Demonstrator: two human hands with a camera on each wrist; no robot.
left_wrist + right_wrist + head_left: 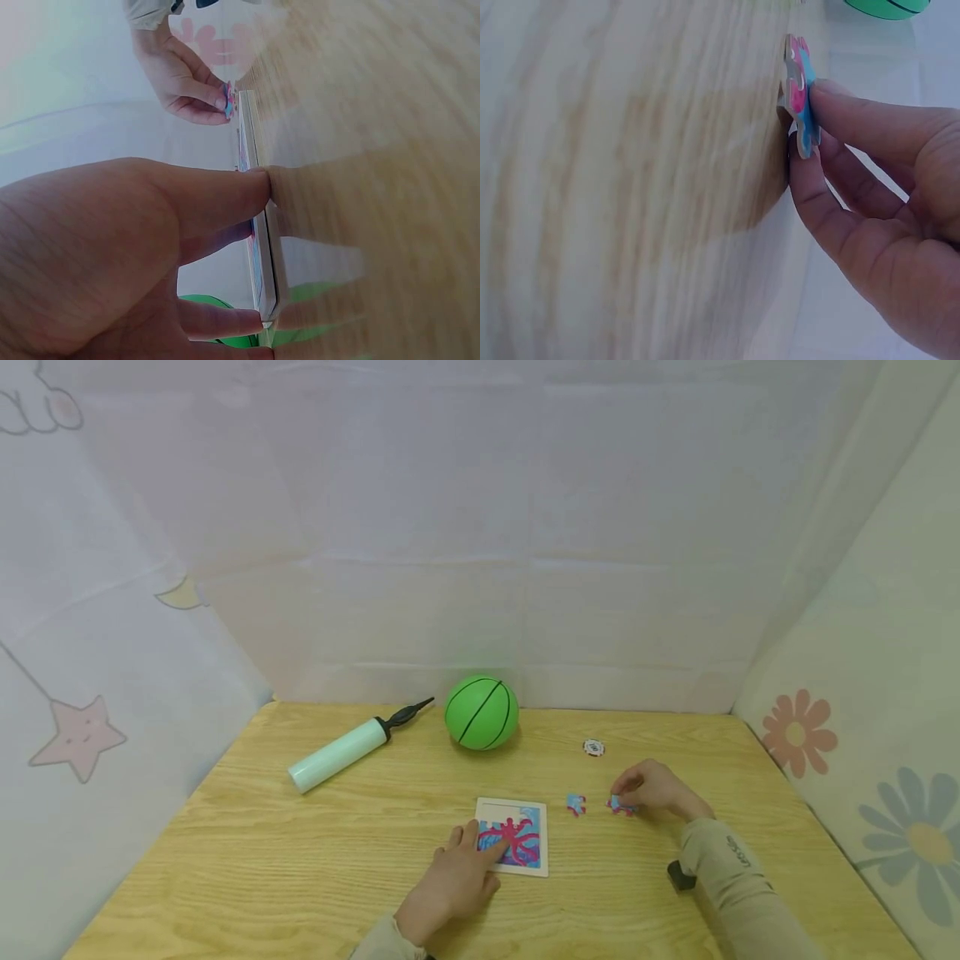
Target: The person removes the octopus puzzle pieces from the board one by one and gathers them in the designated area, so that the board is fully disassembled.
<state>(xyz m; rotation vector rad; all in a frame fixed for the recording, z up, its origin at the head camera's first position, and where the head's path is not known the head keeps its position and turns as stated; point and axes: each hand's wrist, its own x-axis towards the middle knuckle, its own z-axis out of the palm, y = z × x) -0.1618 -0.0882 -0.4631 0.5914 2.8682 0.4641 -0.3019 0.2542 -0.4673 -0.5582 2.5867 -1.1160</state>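
A small framed jigsaw puzzle [546, 835] with a pink octopus on blue lies flat on the table, a bare patch showing at its top. My left hand [455, 875] rests against its left side, index finger over the picture and thumb at the near edge. In the left wrist view the fingers of that left hand [112, 247] look fairly straight along the frame. With thumb and fingers, my right hand [654, 789] pinches a blue and pink puzzle piece [802, 97] close over the table. Another puzzle piece [576, 803] lies between the puzzle and the right hand.
Behind the puzzle stands a green ball [482, 712] with black lines. A pale green hand pump [339, 755] with a black nozzle lies at back left. A round poker chip [593, 747] lies at back right. Cloth walls [420, 568] border the wooden table [300, 868].
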